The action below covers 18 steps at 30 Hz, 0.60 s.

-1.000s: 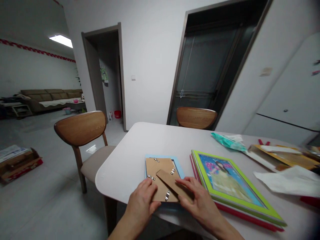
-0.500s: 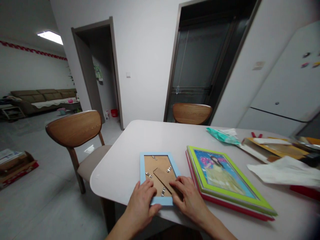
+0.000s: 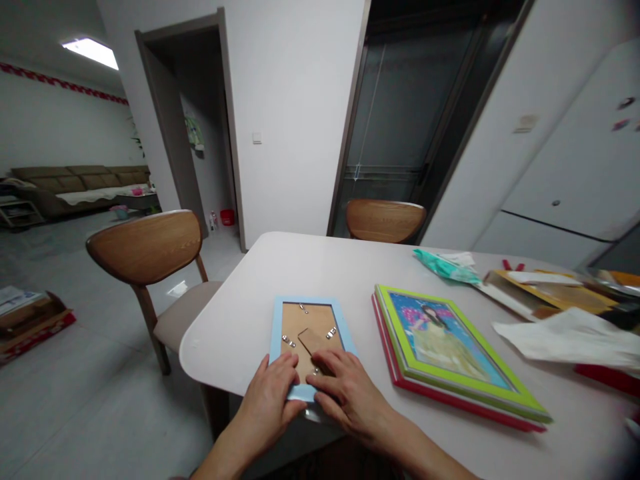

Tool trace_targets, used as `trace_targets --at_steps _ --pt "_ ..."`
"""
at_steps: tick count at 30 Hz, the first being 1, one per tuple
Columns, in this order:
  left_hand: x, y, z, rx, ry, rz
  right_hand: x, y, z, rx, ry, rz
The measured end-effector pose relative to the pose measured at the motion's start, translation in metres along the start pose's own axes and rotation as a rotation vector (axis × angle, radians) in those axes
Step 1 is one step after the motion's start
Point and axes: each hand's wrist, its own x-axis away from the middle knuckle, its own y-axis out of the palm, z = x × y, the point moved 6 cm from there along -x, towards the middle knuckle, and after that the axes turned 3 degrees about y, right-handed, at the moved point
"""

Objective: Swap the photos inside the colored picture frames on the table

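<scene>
A small light-blue picture frame (image 3: 277,323) lies face down near the front edge of the white table (image 3: 310,267), its brown backing board (image 3: 300,320) with metal clips and a cardboard stand facing up. My left hand (image 3: 267,393) rests on the frame's near left corner, fingers curled onto it. My right hand (image 3: 345,390) lies flat over the lower right part of the backing, fingers pressing on the stand.
A green-framed picture (image 3: 450,347) lies stacked on a red frame just right of my hands. Papers (image 3: 570,337), a teal wrapper (image 3: 443,267) and cardboard pieces lie at the far right. Wooden chairs (image 3: 145,250) stand at the left and far sides.
The backing board has dropped into the blue frame and lies flat. Both hands have drawn closer together at the frame's near edge, and the view has shifted slightly.
</scene>
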Motion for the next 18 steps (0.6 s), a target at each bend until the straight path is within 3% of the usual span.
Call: trace_targets --at_steps 10,15,18 --pt "0.001 0.0 0.0 0.044 -0.006 0.021 0.0 0.001 0.011 -0.052 0.014 0.055" --pt "0.003 -0.003 0.001 0.032 -0.029 -0.03 -0.016 -0.004 0.054 0.126 0.278 0.191" --pt "0.003 -0.005 0.0 0.032 -0.043 -0.02 -0.023 -0.002 0.067 0.175 0.35 0.165"
